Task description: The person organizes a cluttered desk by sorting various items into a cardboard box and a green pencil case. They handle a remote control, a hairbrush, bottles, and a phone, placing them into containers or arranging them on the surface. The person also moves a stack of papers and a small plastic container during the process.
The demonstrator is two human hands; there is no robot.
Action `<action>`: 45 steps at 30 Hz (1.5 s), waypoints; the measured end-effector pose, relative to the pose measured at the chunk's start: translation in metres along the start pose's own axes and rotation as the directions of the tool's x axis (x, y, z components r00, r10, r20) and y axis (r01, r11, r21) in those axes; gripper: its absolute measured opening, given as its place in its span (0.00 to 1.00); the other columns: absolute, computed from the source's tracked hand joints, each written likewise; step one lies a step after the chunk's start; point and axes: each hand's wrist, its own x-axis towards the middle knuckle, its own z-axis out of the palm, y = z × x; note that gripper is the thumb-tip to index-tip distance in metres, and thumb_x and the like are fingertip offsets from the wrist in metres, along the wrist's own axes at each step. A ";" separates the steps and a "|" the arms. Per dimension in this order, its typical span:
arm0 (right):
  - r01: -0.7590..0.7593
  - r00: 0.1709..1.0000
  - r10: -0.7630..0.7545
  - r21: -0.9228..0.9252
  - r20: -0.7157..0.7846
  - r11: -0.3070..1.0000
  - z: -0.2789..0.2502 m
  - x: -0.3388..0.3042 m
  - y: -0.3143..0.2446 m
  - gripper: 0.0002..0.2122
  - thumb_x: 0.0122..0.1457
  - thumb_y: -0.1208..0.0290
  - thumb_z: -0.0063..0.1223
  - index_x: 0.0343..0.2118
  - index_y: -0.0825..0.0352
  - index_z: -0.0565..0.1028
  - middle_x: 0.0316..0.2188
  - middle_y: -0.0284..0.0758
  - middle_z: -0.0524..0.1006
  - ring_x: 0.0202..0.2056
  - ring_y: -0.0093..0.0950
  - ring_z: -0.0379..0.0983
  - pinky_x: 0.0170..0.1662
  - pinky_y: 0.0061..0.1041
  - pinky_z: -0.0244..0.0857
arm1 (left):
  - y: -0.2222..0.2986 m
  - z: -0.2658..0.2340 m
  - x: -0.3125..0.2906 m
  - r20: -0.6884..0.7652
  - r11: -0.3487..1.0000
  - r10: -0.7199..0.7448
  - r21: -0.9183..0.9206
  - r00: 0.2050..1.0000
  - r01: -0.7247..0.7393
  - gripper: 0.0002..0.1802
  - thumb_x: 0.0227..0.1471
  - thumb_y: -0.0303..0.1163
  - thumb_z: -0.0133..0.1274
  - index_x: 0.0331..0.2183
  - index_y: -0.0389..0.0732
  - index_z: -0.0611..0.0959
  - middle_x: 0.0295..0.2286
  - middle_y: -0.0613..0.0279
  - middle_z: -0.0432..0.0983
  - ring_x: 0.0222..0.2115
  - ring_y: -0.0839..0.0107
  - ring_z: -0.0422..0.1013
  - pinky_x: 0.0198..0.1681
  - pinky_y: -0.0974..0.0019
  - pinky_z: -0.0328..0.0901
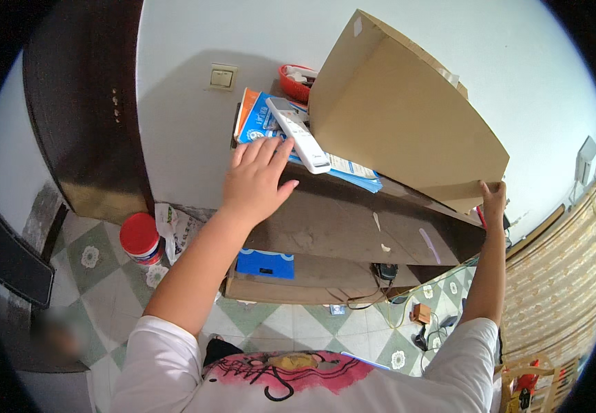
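A large brown cardboard box (pixel 408 124) stands tilted on top of a dark wooden shelf unit (pixel 311 213). My right hand (pixel 493 196) is closed on the box's lower right corner, its thumb on the near face and the other fingers partly hidden behind. My left hand (pixel 260 179) is open with fingers spread, over the left part of the shelf top. Its fingertips are right by a white remote control (pixel 299 136); I cannot tell whether they touch it. Beneath the remote lie several blue and orange booklets (pixel 253 124).
Behind the booklets sits a red basket (pixel 294 88) with small items. On the lower shelf are a blue flat case (pixel 265 264) and a black device (pixel 385 272). A red-lidded bucket (pixel 141 237) and a white plastic bag (pixel 176 230) stand on the floor; cables trail at right.
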 end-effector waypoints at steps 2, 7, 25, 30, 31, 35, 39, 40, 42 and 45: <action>-0.010 1.000 0.011 -0.051 0.027 0.999 -0.009 0.007 0.008 0.22 0.49 0.66 0.62 0.42 0.72 0.67 0.37 0.44 0.73 0.40 0.33 0.69 0.45 0.32 0.63 | -0.001 0.004 -0.001 -0.013 1.000 0.018 -0.024 1.000 -0.018 0.38 0.41 0.47 0.59 0.53 0.42 0.67 0.47 0.57 0.65 0.51 0.60 0.59 0.54 0.54 0.51; 0.006 1.000 -0.005 0.040 -0.010 0.999 -0.013 0.006 0.029 0.26 0.47 0.65 0.63 0.47 0.70 0.65 0.43 0.44 0.70 0.46 0.35 0.66 0.49 0.33 0.60 | 0.001 0.010 -0.002 0.011 0.997 0.049 -0.052 0.999 -0.048 0.40 0.40 0.50 0.59 0.54 0.45 0.67 0.49 0.56 0.64 0.51 0.60 0.59 0.53 0.53 0.50; 0.202 0.935 -0.124 0.212 -0.331 0.956 0.015 0.006 0.028 0.14 0.61 0.63 0.43 0.24 0.69 0.68 0.18 0.32 0.65 0.23 0.24 0.61 0.27 0.25 0.55 | 0.021 0.011 0.001 -0.210 0.930 -0.102 -0.367 0.972 0.018 0.29 0.44 0.30 0.51 0.49 0.32 0.67 0.47 0.46 0.64 0.48 0.52 0.60 0.52 0.54 0.53; 0.303 0.889 -0.223 0.148 -0.401 0.942 0.022 0.017 0.040 0.15 0.56 0.61 0.47 0.20 0.68 0.65 0.15 0.37 0.64 0.19 0.31 0.61 0.25 0.28 0.56 | 0.102 0.014 0.018 -0.178 0.380 -0.061 -0.914 0.982 -0.142 0.25 0.45 0.25 0.45 0.47 0.29 0.67 0.48 0.45 0.60 0.49 0.58 0.60 0.54 0.58 0.55; 0.277 0.900 -0.189 0.178 -0.393 0.944 0.025 0.019 0.042 0.15 0.55 0.62 0.48 0.20 0.69 0.65 0.14 0.38 0.63 0.19 0.32 0.61 0.25 0.28 0.56 | 0.118 0.020 0.024 -0.019 0.241 -0.009 -0.970 1.000 -0.016 0.24 0.47 0.24 0.45 0.48 0.29 0.66 0.49 0.45 0.61 0.49 0.59 0.61 0.53 0.59 0.56; 0.215 0.898 -0.147 0.121 -0.415 0.969 0.031 0.030 0.038 0.17 0.52 0.63 0.52 0.17 0.70 0.61 0.15 0.42 0.63 0.18 0.33 0.60 0.24 0.30 0.55 | 0.169 0.057 0.049 0.539 -0.257 0.118 -0.795 0.834 0.550 0.24 0.59 0.30 0.41 0.55 0.33 0.61 0.54 0.48 0.60 0.54 0.62 0.60 0.52 0.60 0.59; 0.197 0.914 -0.091 0.236 -0.396 0.952 0.035 0.037 0.042 0.22 0.50 0.59 0.59 0.15 0.70 0.61 0.11 0.37 0.60 0.16 0.26 0.56 0.20 0.27 0.53 | 0.199 0.106 0.072 0.715 -0.555 0.050 -0.560 0.697 0.615 0.28 0.59 0.43 0.39 0.54 0.33 0.62 0.55 0.42 0.56 0.56 0.54 0.57 0.54 0.55 0.59; 0.197 0.913 -0.092 0.231 -0.398 0.953 0.034 0.038 0.045 0.22 0.50 0.58 0.59 0.15 0.70 0.62 0.11 0.37 0.60 0.16 0.25 0.55 0.20 0.26 0.53 | 0.203 0.114 0.077 0.712 -0.591 0.042 -0.547 0.700 0.592 0.28 0.59 0.44 0.39 0.53 0.33 0.63 0.56 0.41 0.55 0.56 0.53 0.56 0.54 0.55 0.59; 0.208 0.906 -0.103 0.220 -0.410 0.953 0.030 0.038 0.044 0.22 0.49 0.58 0.60 0.15 0.70 0.63 0.11 0.36 0.61 0.16 0.24 0.55 0.20 0.26 0.53 | 0.213 0.124 0.091 0.770 -0.635 -0.051 -0.517 0.636 0.575 0.29 0.59 0.47 0.37 0.52 0.34 0.64 0.55 0.44 0.57 0.56 0.53 0.55 0.55 0.54 0.58; 0.242 0.893 -0.122 0.234 -0.433 0.942 0.023 0.034 0.041 0.22 0.48 0.57 0.62 0.15 0.71 0.65 0.11 0.35 0.63 0.16 0.23 0.57 0.20 0.24 0.55 | 0.213 0.135 0.098 0.704 -0.676 -0.053 -0.547 0.708 0.494 0.33 0.58 0.52 0.38 0.55 0.37 0.60 0.55 0.48 0.56 0.57 0.54 0.53 0.55 0.54 0.58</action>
